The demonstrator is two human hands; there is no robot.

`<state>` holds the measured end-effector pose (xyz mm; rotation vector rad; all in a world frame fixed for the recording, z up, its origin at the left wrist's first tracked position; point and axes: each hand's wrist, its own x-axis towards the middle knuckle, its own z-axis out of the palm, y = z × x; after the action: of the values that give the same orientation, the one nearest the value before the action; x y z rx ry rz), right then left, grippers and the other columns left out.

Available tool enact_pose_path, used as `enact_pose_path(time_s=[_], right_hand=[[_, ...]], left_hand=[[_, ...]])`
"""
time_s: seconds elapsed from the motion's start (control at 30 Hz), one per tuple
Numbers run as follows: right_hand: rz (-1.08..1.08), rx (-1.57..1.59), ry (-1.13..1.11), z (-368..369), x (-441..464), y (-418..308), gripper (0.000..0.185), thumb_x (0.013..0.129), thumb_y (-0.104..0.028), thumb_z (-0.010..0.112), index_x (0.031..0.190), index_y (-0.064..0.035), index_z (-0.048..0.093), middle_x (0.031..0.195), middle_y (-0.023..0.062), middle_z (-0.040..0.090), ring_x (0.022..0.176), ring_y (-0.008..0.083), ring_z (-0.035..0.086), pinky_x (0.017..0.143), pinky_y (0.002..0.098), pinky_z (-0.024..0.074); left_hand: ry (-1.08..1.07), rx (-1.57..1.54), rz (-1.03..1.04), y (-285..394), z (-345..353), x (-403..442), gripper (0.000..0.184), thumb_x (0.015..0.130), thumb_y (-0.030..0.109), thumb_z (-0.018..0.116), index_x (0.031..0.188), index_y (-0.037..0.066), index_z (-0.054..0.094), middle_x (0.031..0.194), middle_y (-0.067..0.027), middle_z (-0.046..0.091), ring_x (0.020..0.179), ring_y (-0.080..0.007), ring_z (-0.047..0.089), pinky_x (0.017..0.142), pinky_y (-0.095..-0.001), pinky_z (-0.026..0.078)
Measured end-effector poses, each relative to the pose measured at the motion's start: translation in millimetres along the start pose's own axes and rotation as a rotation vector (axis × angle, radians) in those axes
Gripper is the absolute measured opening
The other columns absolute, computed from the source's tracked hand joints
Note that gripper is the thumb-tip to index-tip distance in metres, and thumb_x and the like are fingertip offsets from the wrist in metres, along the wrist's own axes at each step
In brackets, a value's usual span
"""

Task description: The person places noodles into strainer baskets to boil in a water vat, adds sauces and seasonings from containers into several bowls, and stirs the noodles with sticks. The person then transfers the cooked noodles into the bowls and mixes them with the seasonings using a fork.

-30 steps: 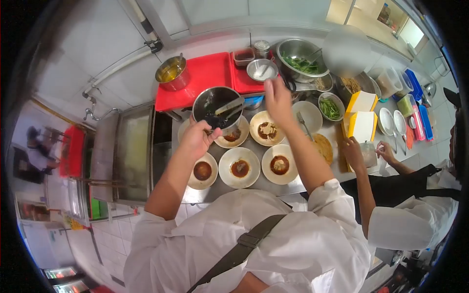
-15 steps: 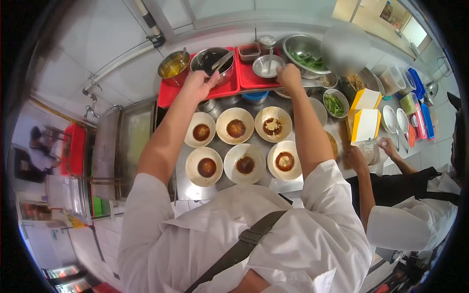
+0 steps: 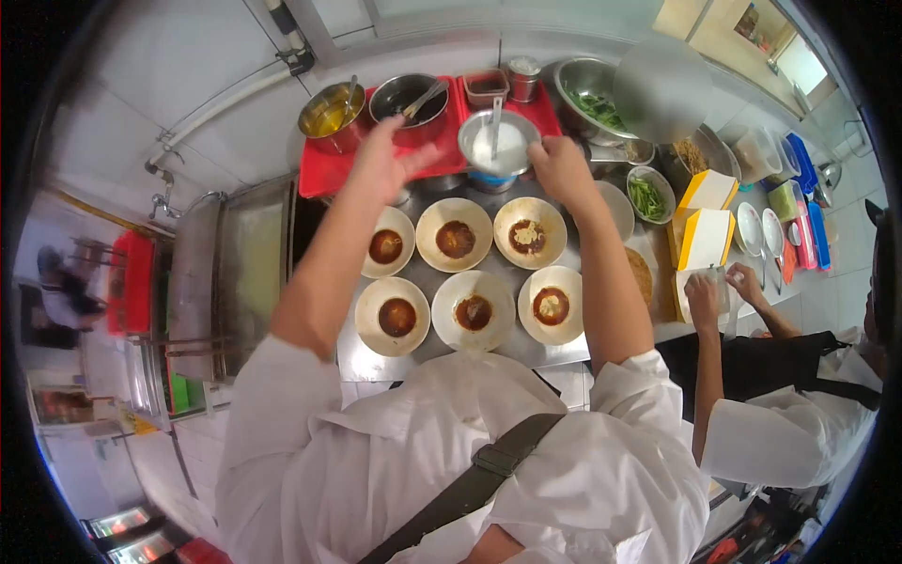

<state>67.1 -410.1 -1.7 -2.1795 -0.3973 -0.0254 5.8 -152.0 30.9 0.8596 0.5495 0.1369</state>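
My right hand (image 3: 564, 169) grips the right rim of a small metal bowl (image 3: 479, 163) holding white powder (image 3: 507, 141), with a spoon (image 3: 496, 120) standing in it. The bowl is held above the counter, just in front of the red tray. My left hand (image 3: 383, 167), slightly blurred, has its fingers spread and holds nothing. It is in front of a metal pot of dark sauce (image 3: 402, 94) with tongs (image 3: 427, 97) resting in it. Below my hands, several pale bowls (image 3: 453, 209) stand in two rows, with brown sauce in them; some also show a pale dollop.
A pot of yellow liquid (image 3: 329, 120) stands at left on the red tray (image 3: 324, 176). At right are bowls of greens (image 3: 646, 197) and a yellow-white box (image 3: 703, 240). Beside me a co-worker's hands (image 3: 703, 299) hold a clear bag. A sink (image 3: 258, 273) lies left.
My right hand has lifted the metal bowl of white powder off the red tray and brought it nearer. My left hand has come away from the tongs and opened.
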Motion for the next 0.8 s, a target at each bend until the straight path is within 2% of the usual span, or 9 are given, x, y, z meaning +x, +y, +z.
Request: enact_pose_path(time_s=[0.03,0.1,0.13,0.2,0.4,0.47,0.53,0.6,0.8], right_hand=[[0.014,0.07,-0.062,-5.3,-14.5,-19.0,0.036,0.086,-0.024,0.055,0.077,0.0097,0.063,0.063,0.0202,0.063,0.062,0.0284,0.066,0.063,0.0411,0.0496],[0.064,0.203,-0.106,4.2,-36.7,-38.0,0.036,0.086,-0.025,0.054,0.078,0.0092,0.063,0.062,0.0174,0.062,0.061,0.0259,0.066,0.062,0.0396,0.0491],[0.117,0.332,-0.159,9.8,-45.9,-41.8,0.036,0.087,-0.026,0.054,0.079,0.0086,0.063,0.06,0.0147,0.061,0.06,0.0233,0.065,0.06,0.0381,0.0485],[0.199,0.211,-0.243,29.6,-58.1,-32.7,0.031,0.088,-0.021,0.053,0.081,0.0067,0.064,0.058,0.0113,0.058,0.056,0.0171,0.059,0.059,0.0356,0.0476],[0.175,0.39,-0.184,75.6,-69.1,-12.6,0.038,0.096,-0.035,0.052,0.108,-0.001,0.065,0.099,0.0158,0.068,0.087,0.0164,0.061,0.081,0.0332,0.0475],[0.011,0.623,-0.466,99.4,-62.6,-3.0,0.047,0.1,-0.039,0.048,0.129,-0.0026,0.057,0.113,0.0076,0.064,0.085,0.0113,0.057,0.075,0.0281,0.0451],[-0.07,0.496,-0.53,103.8,-62.1,-0.9,0.038,0.1,-0.034,0.046,0.124,-0.0069,0.061,0.116,0.0111,0.064,0.095,0.0162,0.053,0.084,0.0305,0.0406],[-0.664,-0.157,-0.155,97.7,-72.8,-3.5,0.031,0.096,-0.029,0.052,0.118,-0.0115,0.066,0.102,0.0126,0.062,0.09,0.0236,0.055,0.084,0.036,0.0381],[-0.745,0.052,-0.242,98.2,-108.6,-15.9,0.013,0.089,-0.011,0.06,0.097,-0.0046,0.068,0.082,0.0088,0.063,0.081,0.0245,0.055,0.076,0.0376,0.0398]], left_hand=[[-0.206,0.149,-0.142,-13.1,-20.5,-4.8,0.102,0.081,0.043,0.07,0.148,0.0,0.007,0.148,-0.0233,0.02,0.116,-0.0495,0.05,0.088,-0.0524,0.054],[-0.326,0.47,-0.083,-33.3,-12.0,-61.5,0.103,0.081,0.054,0.066,0.15,0.006,0.007,0.153,-0.0183,0.018,0.11,-0.0463,0.056,0.089,-0.0544,0.051],[-0.224,0.418,-0.094,-55.3,-11.1,-71.6,0.087,0.085,0.056,0.061,0.147,0.009,0.021,0.147,-0.0161,0.036,0.106,-0.0429,0.06,0.092,-0.0566,0.048],[-0.415,0.144,-0.213,-76.2,-24.0,-71.4,0.066,0.092,0.047,0.054,0.141,0.007,0.035,0.131,-0.0155,0.054,0.11,-0.0353,0.061,0.089,-0.0532,0.052],[-0.332,0.15,-0.203,-111.3,-77.6,-71.9,0.052,0.099,0.04,0.044,0.136,0.004,0.04,0.123,-0.014,0.06,0.11,-0.0266,0.063,0.082,-0.0449,0.059],[-0.315,0.152,-0.212,-116.2,-82.7,-82.7,0.054,0.099,0.044,0.041,0.136,0.004,0.041,0.124,-0.0155,0.059,0.106,-0.0274,0.064,0.082,-0.044,0.059],[-0.255,0.192,-0.158,-115.9,-83.1,-87.8,0.057,0.099,0.047,0.04,0.137,0.005,0.039,0.126,-0.017,0.057,0.105,-0.0274,0.064,0.082,-0.043,0.06],[-0.253,0.178,-0.174,-115.3,-91.6,-83.9,0.056,0.099,0.045,0.04,0.138,0.005,0.037,0.126,-0.0165,0.056,0.106,-0.028,0.064,0.081,-0.0437,0.06],[-0.175,0.22,-0.135,-102.4,-95.5,-83.8,0.051,0.086,0.015,0.039,0.138,0.011,0.034,0.128,-0.0153,0.05,0.112,-0.0289,0.058,0.084,-0.0437,0.058]])
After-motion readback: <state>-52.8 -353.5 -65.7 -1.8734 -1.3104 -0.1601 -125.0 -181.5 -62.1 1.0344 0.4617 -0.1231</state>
